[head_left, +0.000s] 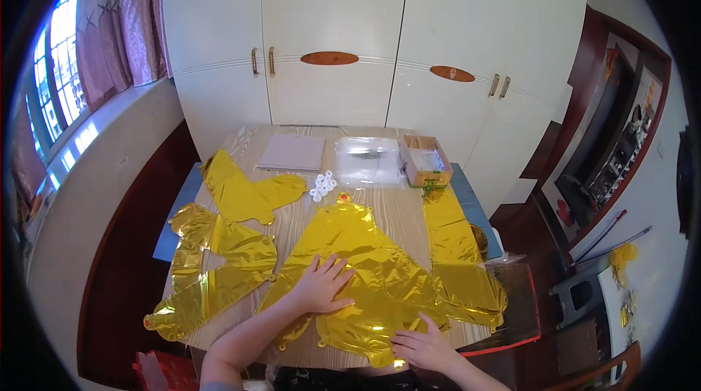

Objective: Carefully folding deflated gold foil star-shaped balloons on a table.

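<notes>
A large flat gold foil balloon (380, 267), uninflated, is spread over the near middle of the table. My left hand (321, 287) lies on its left half with the fingers stretched out. Close to its lower edge, my right hand (420, 346) rests on the foil, fingers apart. Neither hand holds anything. More flat gold foil pieces surround it: one (252, 190) at the far left, another (219, 274) nearer on the left, and a long one (453, 238) down the right side. Part of the right one is hidden under the middle balloon.
Behind the foil, a grey flat pad (292, 152), a small pile of white rings (322, 186), clear plastic bags (369, 162) and an open cardboard box (427, 165) sit on the wood-grain table. White cabinets (336, 18) stand beyond. A grey stool (577, 303) is at the right.
</notes>
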### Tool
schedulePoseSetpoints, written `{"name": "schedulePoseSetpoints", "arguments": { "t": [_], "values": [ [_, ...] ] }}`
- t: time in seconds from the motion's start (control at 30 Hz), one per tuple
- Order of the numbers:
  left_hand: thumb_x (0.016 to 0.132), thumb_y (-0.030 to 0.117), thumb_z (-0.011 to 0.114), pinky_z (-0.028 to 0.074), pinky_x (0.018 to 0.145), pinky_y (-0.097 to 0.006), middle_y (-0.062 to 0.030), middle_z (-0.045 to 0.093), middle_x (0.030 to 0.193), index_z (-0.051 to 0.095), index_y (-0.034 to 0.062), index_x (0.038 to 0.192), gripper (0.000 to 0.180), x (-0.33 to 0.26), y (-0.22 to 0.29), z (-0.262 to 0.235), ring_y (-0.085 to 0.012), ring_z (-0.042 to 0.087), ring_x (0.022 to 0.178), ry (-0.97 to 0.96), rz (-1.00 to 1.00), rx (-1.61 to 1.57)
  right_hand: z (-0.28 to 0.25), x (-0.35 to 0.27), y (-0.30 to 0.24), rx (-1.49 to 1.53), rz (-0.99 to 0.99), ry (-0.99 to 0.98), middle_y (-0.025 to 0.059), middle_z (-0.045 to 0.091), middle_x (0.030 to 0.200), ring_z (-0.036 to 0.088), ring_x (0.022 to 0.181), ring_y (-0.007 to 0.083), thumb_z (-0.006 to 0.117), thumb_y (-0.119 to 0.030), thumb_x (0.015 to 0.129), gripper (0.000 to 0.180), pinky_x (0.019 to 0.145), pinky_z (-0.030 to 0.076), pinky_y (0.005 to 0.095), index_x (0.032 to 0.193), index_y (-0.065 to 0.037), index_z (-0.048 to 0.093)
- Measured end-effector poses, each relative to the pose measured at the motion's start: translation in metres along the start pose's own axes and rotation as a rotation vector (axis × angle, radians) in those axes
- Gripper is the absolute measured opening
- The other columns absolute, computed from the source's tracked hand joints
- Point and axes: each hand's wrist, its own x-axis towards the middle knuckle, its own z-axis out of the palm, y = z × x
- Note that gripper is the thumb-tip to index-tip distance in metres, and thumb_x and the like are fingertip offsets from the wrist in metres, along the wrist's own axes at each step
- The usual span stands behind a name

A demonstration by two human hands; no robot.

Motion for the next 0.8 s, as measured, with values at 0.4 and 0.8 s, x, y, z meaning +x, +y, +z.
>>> {"name": "schedulePoseSetpoints", "arguments": {
  "t": [0.4,0.8],
  "values": [
    [0.085,0.067,0.050,0.025,0.106,-0.065,-0.0234,0.041,0.143,0.048,0.0108,0.137,0.076,-0.006,-0.007,-0.002,-0.0451,0.035,0.133,0.023,-0.026,0.033,0.031,0.091,0.111,0.238,0.348,0.074,0.0147,0.056,0.130,0.050,0.124,0.0311,0.055,-0.036,0.093,0.044,0.107,0.034,0.0516,0.126,-0.007,0.056],
    [0.084,0.066,0.052,0.022,0.108,-0.064,-0.0201,0.038,0.146,0.045,0.0085,0.138,0.079,-0.006,-0.008,-0.003,-0.0414,0.031,0.137,-0.016,-0.029,0.005,0.044,0.103,0.127,0.199,0.393,-0.024,0.0150,0.051,0.135,0.046,0.126,0.0322,0.062,-0.041,0.088,0.054,0.109,0.032,0.0486,0.129,-0.006,0.052]
  ]
}}
